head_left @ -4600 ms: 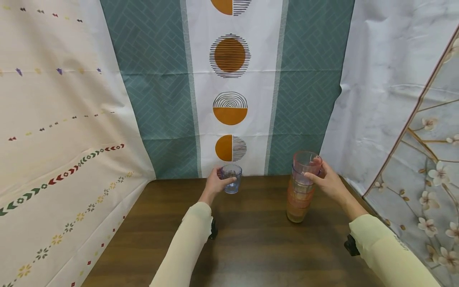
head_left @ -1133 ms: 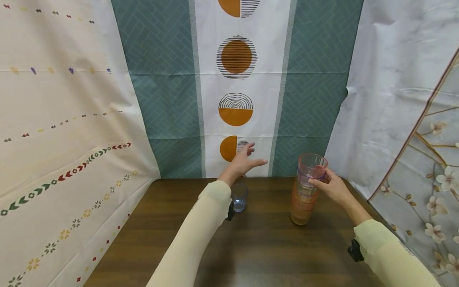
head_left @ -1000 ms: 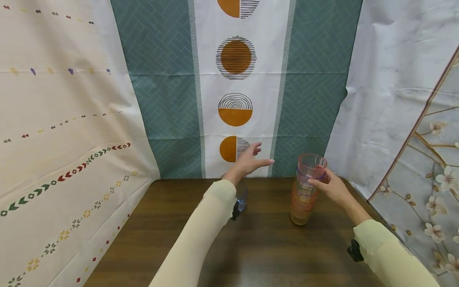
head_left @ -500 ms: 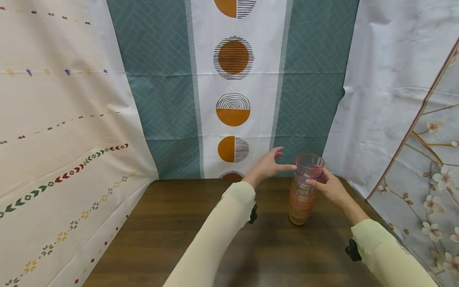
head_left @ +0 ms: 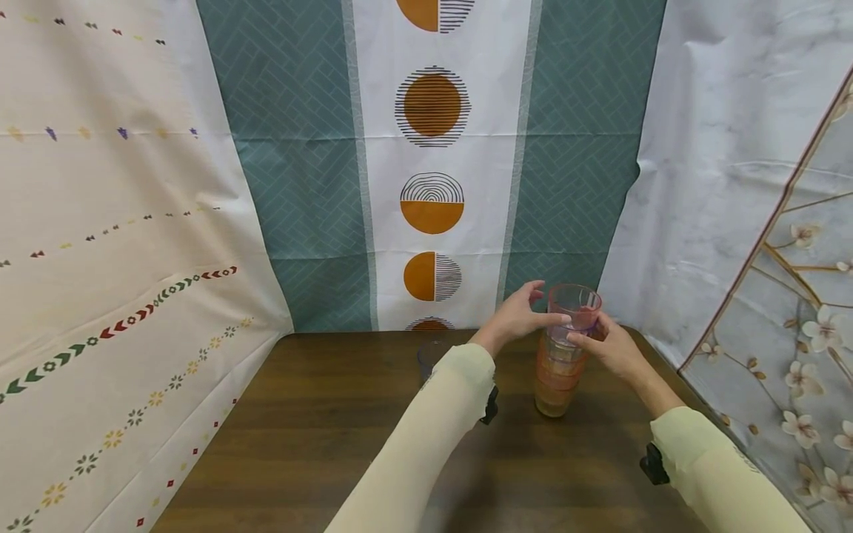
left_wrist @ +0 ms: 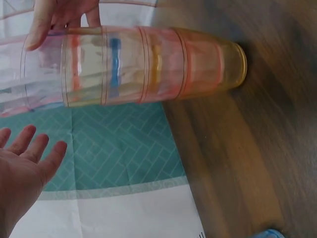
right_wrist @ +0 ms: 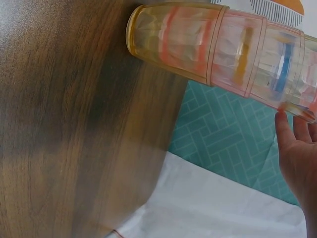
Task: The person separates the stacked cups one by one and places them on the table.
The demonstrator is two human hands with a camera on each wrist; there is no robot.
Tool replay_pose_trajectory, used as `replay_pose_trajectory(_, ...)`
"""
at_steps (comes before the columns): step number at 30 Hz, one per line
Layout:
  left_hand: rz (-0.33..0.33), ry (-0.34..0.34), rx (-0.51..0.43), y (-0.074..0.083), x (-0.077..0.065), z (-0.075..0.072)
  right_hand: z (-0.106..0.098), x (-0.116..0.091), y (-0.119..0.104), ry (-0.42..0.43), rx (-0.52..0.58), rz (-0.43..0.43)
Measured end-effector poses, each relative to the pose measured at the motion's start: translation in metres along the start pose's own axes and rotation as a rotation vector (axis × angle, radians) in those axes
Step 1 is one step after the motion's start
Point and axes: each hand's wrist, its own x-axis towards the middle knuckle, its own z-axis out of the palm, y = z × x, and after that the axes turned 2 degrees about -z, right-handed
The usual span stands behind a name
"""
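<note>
Head view: the right hand (head_left: 618,352) curls round the upper end of the cup stack (head_left: 558,370) on the table (head_left: 320,429), apparently steadying its height, while the left hand (head_left: 520,319), spread, gripping nothing, hovers beside it.

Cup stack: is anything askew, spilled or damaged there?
Nothing clearly stands out. The cup stack leans slightly rightward in the head view, but that may be camera perspective. I see no cracks in it, and no spill shows on the table.
</note>
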Motion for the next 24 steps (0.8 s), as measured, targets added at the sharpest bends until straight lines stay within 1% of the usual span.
replay_pose_trajectory(7, 0.0, 0.006, -0.006, 0.004, 0.002, 0.01, -0.001, 0.0, 0.001, -0.002, 0.015, 0.005)
replay_pose_trajectory(10, 0.0, 0.007, -0.007, 0.004, 0.002, 0.013, -0.001, 0.0, 0.001, -0.008, 0.005, 0.014)
replay_pose_trajectory(14, 0.0, 0.008, -0.013, 0.004, 0.003, 0.014, 0.0, 0.0, 0.001, -0.007, -0.002, 0.023)
replay_pose_trajectory(21, -0.011, 0.027, -0.025, 0.003, 0.004, 0.015, 0.001, 0.001, 0.003, -0.001, 0.007, 0.01)
replay_pose_trajectory(24, -0.001, 0.025, -0.024, 0.004, 0.006, 0.015, 0.0, 0.0, 0.003, 0.001, 0.001, 0.011)
